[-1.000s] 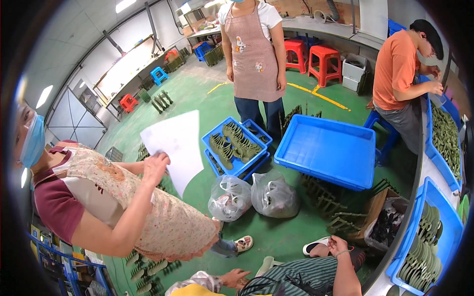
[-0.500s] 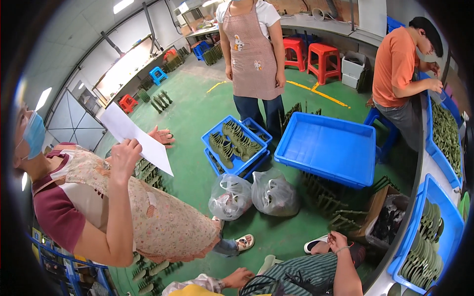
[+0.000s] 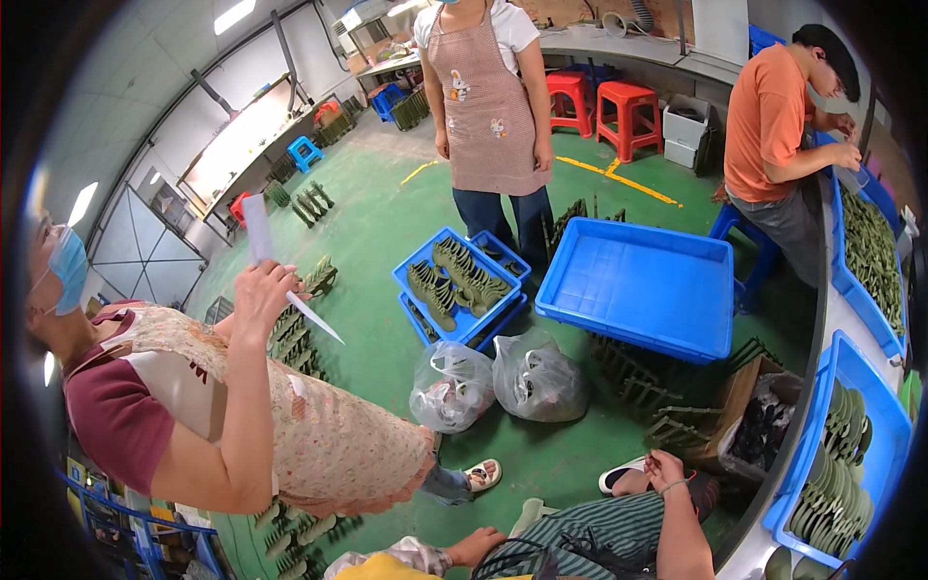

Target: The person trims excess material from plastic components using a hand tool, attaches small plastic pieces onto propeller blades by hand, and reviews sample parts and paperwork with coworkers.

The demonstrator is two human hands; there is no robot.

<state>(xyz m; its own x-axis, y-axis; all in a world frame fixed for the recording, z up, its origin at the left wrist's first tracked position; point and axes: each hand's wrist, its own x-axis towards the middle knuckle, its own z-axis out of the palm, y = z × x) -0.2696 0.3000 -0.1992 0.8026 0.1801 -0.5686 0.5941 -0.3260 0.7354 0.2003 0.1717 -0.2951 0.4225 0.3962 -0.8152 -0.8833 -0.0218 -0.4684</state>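
My left hand (image 3: 477, 547) lies on the dark green striped cloth over my lap, beside black cords; its fingers look loosely laid out, with nothing seen in them. Over my right knee, my right hand (image 3: 665, 471) has its fingers curled in and apparently holds nothing. On the floor ahead stand two clear plastic bags (image 3: 452, 389) with contents I cannot make out. To the right of my right hand, a cardboard box (image 3: 725, 440) with a plastic liner contains dark pieces.
Beyond the bags are stacked blue trays (image 3: 406, 272) of green parts and a large blue tray (image 3: 633, 280). On the right bench sits another parts tray (image 3: 826, 362). A standing person (image 3: 348, 440) at left holds white paper (image 3: 259, 227); an aproned person (image 3: 488, 106) faces me; another (image 3: 773, 126) works at right.
The person at left has lifted and turned the paper, now seen nearly edge-on, and that person's open far hand has gone from sight. My hands stay almost where they were.
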